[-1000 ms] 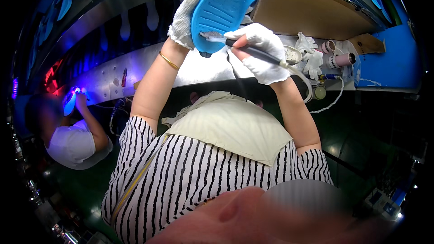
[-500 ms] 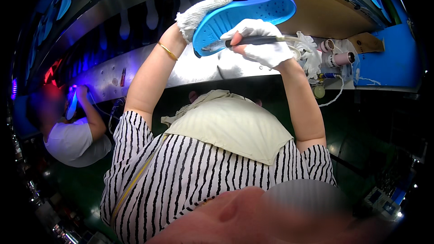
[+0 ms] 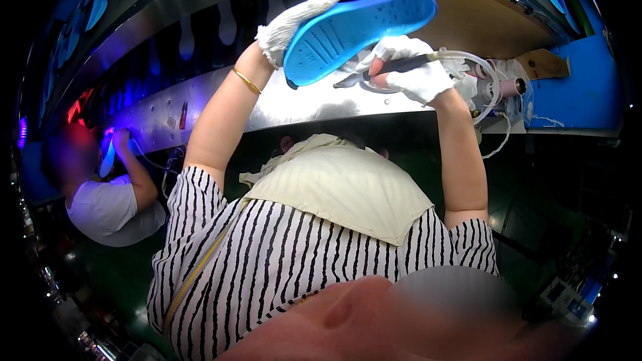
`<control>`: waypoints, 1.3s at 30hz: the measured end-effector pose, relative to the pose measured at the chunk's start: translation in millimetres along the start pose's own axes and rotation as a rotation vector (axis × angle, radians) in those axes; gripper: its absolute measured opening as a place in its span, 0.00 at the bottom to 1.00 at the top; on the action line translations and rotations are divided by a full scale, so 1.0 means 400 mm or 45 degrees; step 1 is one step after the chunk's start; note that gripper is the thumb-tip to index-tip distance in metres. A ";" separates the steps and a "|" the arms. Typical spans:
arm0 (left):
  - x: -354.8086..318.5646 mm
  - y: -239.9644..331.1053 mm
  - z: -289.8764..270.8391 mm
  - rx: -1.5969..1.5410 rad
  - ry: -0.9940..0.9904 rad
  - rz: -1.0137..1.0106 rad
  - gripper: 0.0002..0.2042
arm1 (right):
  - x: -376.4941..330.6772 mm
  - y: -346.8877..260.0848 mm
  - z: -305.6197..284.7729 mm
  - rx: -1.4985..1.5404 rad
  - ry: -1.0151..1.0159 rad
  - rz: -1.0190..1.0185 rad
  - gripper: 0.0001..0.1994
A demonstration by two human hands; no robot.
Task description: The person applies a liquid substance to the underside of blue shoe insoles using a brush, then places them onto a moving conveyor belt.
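Both hands wear white knit gloves and are raised above a long metal surface (image 3: 200,103) that runs across the view. The left hand (image 3: 294,23) is closed around the heel end of a blue shoe sole (image 3: 358,27), holding it up in the air with its ridged underside turned toward the camera and its toe end pointing up and to the right. The right hand (image 3: 408,73) sits just below the sole, fingers wrapped tightly around a dark pen-like tool (image 3: 401,65) whose tip points left, close under the sole's edge; whether the tip touches the sole cannot be told. A clear tube (image 3: 475,60) curves from the tool's back end toward a small pinkish device (image 3: 511,87) on the surface at the right. At far left, another person in a white shirt (image 3: 110,207) works at the same surface under violet light.
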State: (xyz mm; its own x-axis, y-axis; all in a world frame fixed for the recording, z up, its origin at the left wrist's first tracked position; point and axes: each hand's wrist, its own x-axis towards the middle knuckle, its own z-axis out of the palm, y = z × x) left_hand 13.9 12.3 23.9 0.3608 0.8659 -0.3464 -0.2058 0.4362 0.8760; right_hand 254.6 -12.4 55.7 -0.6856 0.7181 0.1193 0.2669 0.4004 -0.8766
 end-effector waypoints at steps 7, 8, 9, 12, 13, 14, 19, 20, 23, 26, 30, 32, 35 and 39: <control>0.004 -0.075 0.015 -1.024 -0.605 0.305 0.39 | -0.011 0.033 0.174 0.269 0.521 -0.239 0.05; 0.010 -0.089 0.010 -0.990 -0.519 0.354 0.39 | -0.020 0.022 0.193 0.310 0.461 -0.185 0.05; 0.005 -0.096 0.012 -0.999 -0.483 0.358 0.39 | -0.029 0.013 0.190 0.434 0.278 -0.025 0.05; -0.019 -0.119 0.033 -1.026 -0.443 0.373 0.39 | -0.030 -0.002 0.168 0.690 0.145 0.142 0.05; -0.026 -0.126 0.039 -1.035 -0.474 0.383 0.39 | -0.026 0.010 0.167 0.804 0.289 0.071 0.05; -0.031 -0.133 0.044 -1.044 -0.504 0.393 0.39 | -0.024 0.016 0.166 0.918 0.431 -0.001 0.05; -0.016 -0.147 0.059 -1.147 -0.488 0.381 0.39 | -0.023 0.030 0.195 0.072 0.589 -0.421 0.06; -0.017 -0.149 0.056 -1.185 -0.526 0.355 0.39 | -0.036 -0.002 0.200 0.172 0.513 -0.286 0.06; -0.035 -0.158 0.050 -1.195 -0.495 0.375 0.38 | -0.034 -0.013 0.189 0.511 0.315 0.008 0.05; -0.045 -0.164 0.068 -1.084 -0.193 0.375 0.35 | -0.005 -0.011 0.160 0.799 0.740 -0.037 0.03; 0.005 -0.206 0.072 -1.049 -0.025 0.387 0.32 | 0.031 0.043 0.181 0.038 0.916 -0.510 0.07; -0.017 -0.200 0.070 -1.122 -0.283 0.383 0.34 | 0.010 0.008 0.203 0.121 0.711 -0.394 0.07; -0.027 -0.201 0.042 -1.121 -0.237 0.353 0.33 | 0.010 0.012 0.128 0.524 0.509 -0.127 0.05; -0.078 -0.183 0.087 -1.067 -0.175 0.232 0.33 | 0.071 0.056 0.050 0.598 1.007 0.035 0.08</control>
State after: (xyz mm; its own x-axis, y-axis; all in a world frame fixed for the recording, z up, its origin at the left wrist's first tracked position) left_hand 49.3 -55.1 -17.6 0.3528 0.9261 -0.1336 -0.8537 0.3770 0.3593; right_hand 227.3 5.6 30.1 0.0261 0.9734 0.2277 -0.1450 0.2290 -0.9626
